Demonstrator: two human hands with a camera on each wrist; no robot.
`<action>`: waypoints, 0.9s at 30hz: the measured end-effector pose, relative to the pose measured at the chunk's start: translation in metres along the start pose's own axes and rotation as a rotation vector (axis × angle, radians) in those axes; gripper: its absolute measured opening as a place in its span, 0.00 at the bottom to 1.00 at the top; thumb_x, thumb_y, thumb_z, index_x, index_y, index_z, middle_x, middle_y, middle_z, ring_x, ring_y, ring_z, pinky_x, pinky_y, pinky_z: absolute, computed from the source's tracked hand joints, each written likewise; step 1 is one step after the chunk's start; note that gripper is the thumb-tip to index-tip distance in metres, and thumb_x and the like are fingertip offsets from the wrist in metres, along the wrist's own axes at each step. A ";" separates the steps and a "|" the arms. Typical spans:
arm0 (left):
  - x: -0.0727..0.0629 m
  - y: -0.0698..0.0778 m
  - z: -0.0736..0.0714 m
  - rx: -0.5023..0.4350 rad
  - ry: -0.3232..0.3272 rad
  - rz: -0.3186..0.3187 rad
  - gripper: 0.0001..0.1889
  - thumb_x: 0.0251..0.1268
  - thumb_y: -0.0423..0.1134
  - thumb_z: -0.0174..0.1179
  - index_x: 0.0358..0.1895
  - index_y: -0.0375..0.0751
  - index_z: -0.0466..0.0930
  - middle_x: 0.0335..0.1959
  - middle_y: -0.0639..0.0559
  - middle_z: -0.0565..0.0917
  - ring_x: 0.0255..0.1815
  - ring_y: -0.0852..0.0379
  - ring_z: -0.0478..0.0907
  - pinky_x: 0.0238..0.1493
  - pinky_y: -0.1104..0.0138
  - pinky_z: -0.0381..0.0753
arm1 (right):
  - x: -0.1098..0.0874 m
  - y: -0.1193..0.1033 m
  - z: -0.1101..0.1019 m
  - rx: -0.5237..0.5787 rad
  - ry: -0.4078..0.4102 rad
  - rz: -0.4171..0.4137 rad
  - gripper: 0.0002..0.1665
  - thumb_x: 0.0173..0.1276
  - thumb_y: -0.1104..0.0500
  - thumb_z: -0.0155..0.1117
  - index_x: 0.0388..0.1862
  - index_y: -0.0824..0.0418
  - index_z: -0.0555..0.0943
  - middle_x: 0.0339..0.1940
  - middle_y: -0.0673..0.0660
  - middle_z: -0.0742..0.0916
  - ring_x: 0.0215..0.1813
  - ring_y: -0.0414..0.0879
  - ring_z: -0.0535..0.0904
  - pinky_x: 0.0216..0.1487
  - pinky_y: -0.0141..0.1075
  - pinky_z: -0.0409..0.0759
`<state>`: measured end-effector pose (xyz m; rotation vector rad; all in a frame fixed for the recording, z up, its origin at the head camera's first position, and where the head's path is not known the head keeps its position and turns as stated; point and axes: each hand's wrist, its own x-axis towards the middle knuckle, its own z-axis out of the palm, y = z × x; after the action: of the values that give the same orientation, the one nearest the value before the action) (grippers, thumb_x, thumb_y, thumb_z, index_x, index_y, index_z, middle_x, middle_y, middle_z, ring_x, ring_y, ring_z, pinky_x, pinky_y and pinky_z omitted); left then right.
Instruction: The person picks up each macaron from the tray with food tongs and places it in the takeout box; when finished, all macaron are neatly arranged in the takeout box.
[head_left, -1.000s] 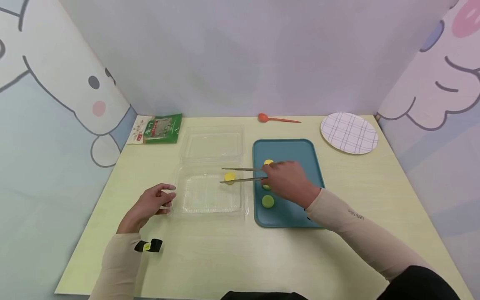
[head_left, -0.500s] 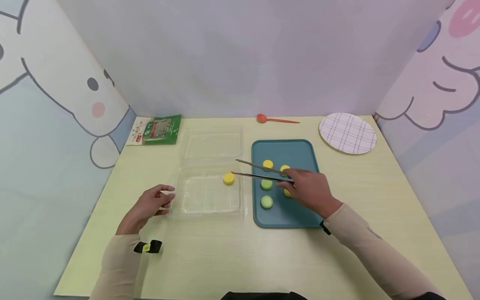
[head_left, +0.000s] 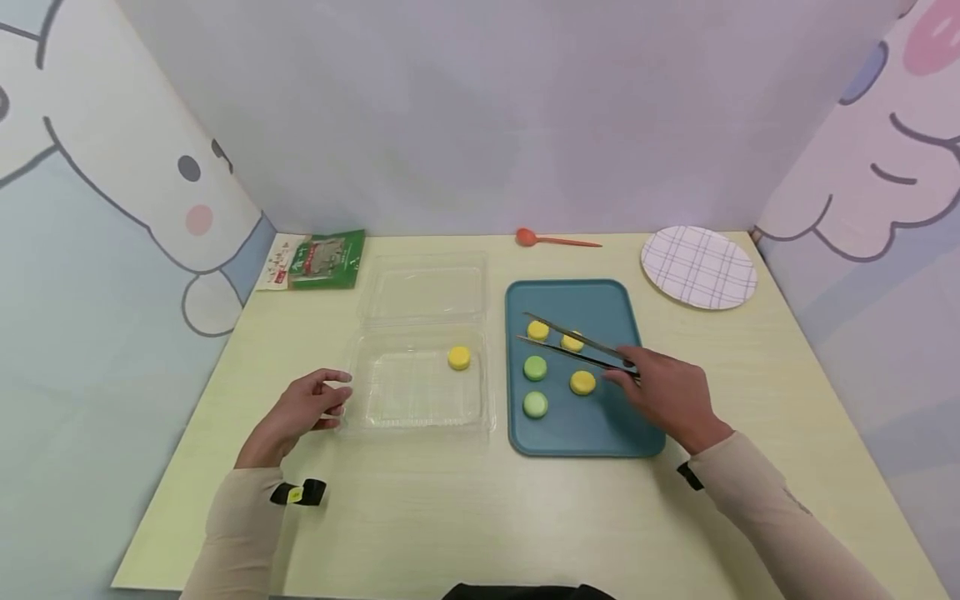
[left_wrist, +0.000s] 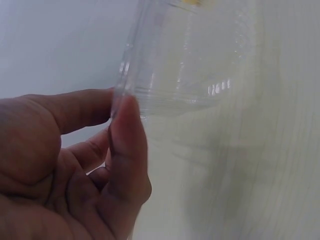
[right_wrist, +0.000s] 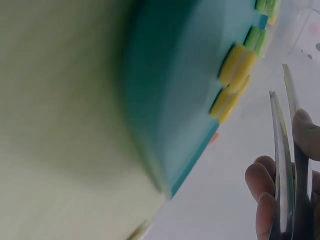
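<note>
A hinged clear plastic container (head_left: 420, 392) lies with its lid (head_left: 425, 287) folded back, one yellow macaron (head_left: 459, 358) inside near its right wall. My left hand (head_left: 303, 408) pinches the container's left rim between thumb and fingers, as the left wrist view shows (left_wrist: 125, 120). Over the blue tray (head_left: 585, 433), my right hand (head_left: 667, 392) grips metal tongs (head_left: 573, 350), their arms apart and pointing left with nothing between the tips. Below them on the tray lie several yellow macarons (head_left: 582, 383) and two green macarons (head_left: 535, 368).
A red spoon (head_left: 555, 240) lies at the back of the table. At the back right is a checked plate (head_left: 699, 267); at the back left, a green and white food packet (head_left: 315, 260). Walls stand behind and at both sides.
My right hand has drawn the tongs rightward from above the container to over the tray, leaving the yellow macaron in the container. My left hand stays at the rim.
</note>
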<state>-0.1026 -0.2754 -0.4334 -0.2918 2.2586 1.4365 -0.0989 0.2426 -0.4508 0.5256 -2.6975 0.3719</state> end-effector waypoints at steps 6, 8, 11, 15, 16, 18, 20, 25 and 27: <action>0.002 0.003 0.000 0.014 -0.007 0.011 0.21 0.79 0.39 0.55 0.66 0.30 0.67 0.35 0.46 0.75 0.33 0.55 0.76 0.36 0.64 0.83 | -0.023 0.015 -0.004 -0.004 -0.021 0.101 0.27 0.54 0.50 0.81 0.49 0.62 0.84 0.25 0.55 0.87 0.22 0.46 0.79 0.15 0.38 0.67; 0.002 0.004 0.000 0.015 -0.009 0.011 0.21 0.79 0.39 0.54 0.66 0.30 0.67 0.35 0.46 0.75 0.33 0.55 0.75 0.37 0.63 0.83 | -0.029 0.018 -0.005 -0.005 -0.032 0.126 0.27 0.54 0.50 0.81 0.49 0.61 0.84 0.26 0.55 0.87 0.22 0.46 0.80 0.15 0.38 0.66; 0.003 0.003 0.000 0.015 -0.011 0.003 0.21 0.79 0.39 0.54 0.66 0.31 0.67 0.35 0.46 0.75 0.33 0.55 0.75 0.37 0.63 0.83 | -0.035 0.022 -0.007 -0.013 -0.034 0.134 0.26 0.54 0.50 0.81 0.49 0.61 0.84 0.29 0.56 0.88 0.24 0.47 0.81 0.14 0.37 0.66; 0.004 0.002 0.000 0.009 -0.012 -0.010 0.21 0.79 0.39 0.55 0.66 0.31 0.67 0.35 0.46 0.75 0.33 0.55 0.76 0.36 0.63 0.83 | -0.039 0.026 -0.008 -0.020 -0.021 0.126 0.26 0.54 0.50 0.81 0.49 0.60 0.84 0.30 0.57 0.89 0.24 0.48 0.82 0.14 0.36 0.65; 0.004 0.002 0.000 0.006 -0.012 -0.011 0.21 0.78 0.39 0.55 0.66 0.31 0.67 0.35 0.46 0.75 0.33 0.55 0.76 0.36 0.64 0.83 | -0.040 0.027 -0.009 -0.022 -0.017 0.123 0.26 0.53 0.50 0.81 0.48 0.60 0.84 0.30 0.57 0.89 0.23 0.48 0.82 0.14 0.36 0.65; 0.003 0.001 0.000 0.003 -0.011 -0.011 0.21 0.78 0.39 0.55 0.66 0.31 0.67 0.35 0.46 0.75 0.33 0.55 0.75 0.35 0.64 0.83 | -0.041 0.028 -0.009 -0.028 -0.007 0.113 0.26 0.52 0.51 0.81 0.48 0.60 0.84 0.30 0.56 0.89 0.22 0.47 0.81 0.13 0.37 0.64; 0.003 0.001 0.000 0.002 -0.011 -0.007 0.22 0.78 0.39 0.55 0.66 0.30 0.67 0.35 0.46 0.75 0.33 0.56 0.75 0.35 0.65 0.83 | -0.042 0.030 -0.010 -0.034 0.002 0.103 0.25 0.52 0.51 0.81 0.47 0.59 0.84 0.29 0.56 0.88 0.20 0.46 0.79 0.13 0.37 0.63; 0.001 0.000 -0.001 0.006 -0.011 0.000 0.22 0.78 0.39 0.55 0.66 0.30 0.67 0.35 0.46 0.75 0.34 0.56 0.76 0.36 0.65 0.83 | -0.044 0.031 -0.012 -0.043 -0.001 0.100 0.24 0.51 0.51 0.82 0.45 0.59 0.84 0.28 0.55 0.88 0.18 0.45 0.78 0.13 0.37 0.62; 0.001 0.000 -0.001 0.008 -0.012 0.002 0.22 0.78 0.39 0.55 0.66 0.30 0.67 0.35 0.46 0.75 0.34 0.56 0.75 0.36 0.65 0.83 | -0.045 0.031 -0.013 -0.047 -0.002 0.094 0.24 0.51 0.51 0.82 0.44 0.59 0.84 0.26 0.54 0.87 0.17 0.43 0.75 0.12 0.36 0.61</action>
<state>-0.1035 -0.2766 -0.4335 -0.2779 2.2556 1.4262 -0.0685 0.2889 -0.4634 0.3873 -2.7323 0.3318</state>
